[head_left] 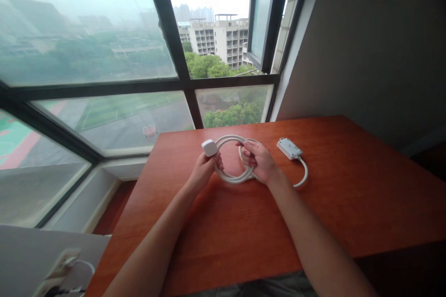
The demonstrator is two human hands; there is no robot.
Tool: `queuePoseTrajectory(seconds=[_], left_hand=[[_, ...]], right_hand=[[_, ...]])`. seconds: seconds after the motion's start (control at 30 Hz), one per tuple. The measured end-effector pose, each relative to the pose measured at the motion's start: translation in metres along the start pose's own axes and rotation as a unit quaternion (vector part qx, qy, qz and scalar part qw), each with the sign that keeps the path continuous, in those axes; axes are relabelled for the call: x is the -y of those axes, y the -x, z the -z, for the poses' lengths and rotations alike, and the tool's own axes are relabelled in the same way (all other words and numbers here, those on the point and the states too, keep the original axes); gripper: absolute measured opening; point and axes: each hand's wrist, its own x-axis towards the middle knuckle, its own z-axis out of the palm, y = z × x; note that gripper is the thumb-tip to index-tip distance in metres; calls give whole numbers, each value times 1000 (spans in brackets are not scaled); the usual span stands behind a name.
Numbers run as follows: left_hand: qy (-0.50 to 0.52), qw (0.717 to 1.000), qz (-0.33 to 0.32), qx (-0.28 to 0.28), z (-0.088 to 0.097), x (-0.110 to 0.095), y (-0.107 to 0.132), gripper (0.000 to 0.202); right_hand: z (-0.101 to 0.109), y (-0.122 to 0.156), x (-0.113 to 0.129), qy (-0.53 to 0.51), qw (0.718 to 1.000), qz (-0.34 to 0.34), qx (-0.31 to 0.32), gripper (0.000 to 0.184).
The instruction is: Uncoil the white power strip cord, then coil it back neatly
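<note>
A white power cord (pixel 234 179) is looped into a coil between my two hands, just above the tabletop. My left hand (pixel 208 165) is closed around the coil's left side, and the cord's white plug (pixel 209 147) sticks up above its thumb. On the coil's right side, my right hand (pixel 258 159) is closed with its fingers wrapped round the cord. From there the cord runs behind my right wrist and curves up to a white power strip (pixel 289 148), which lies on the table to the right.
The reddish-brown wooden table (pixel 223 241) ends at the window (pixel 188 84), whose upper right pane stands open. A grey wall (pixel 348 55) rises on the right. Low at the left is a wall socket (pixel 68 262) with a white plug and cord in it.
</note>
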Motion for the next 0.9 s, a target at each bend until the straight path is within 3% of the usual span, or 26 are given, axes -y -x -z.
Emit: queuePoseTrajectory(seconds=[0.13,0.27,0.4,0.5,0.6,0.7,0.9], left_hand=[[44,998,18,44,-7,-5,5,30],[93,995,17,25,-6,-9,4,35],[137,990,-22,-34,7,-18,-3,36],[159,984,-38,-71,16,-24,-6,34],[160,982,-34,-90,20,-27,-7,32],[154,985,-23,-81,22,-30,-7,31],[95,994,-2,-58,34,-36,-7,33]], right_hand=[[-2,-3,-4,56,997,35,-41,24],[7,-5,-4,243,963,92,-76,33],[18,-2,-2,477,871,91,-76,25],[16,3,-8,607,792,64,-4,15],[9,6,-18,660,748,43,45,10],[8,3,-19,643,763,64,-2,11],[29,-3,6,401,899,72,-162,15]])
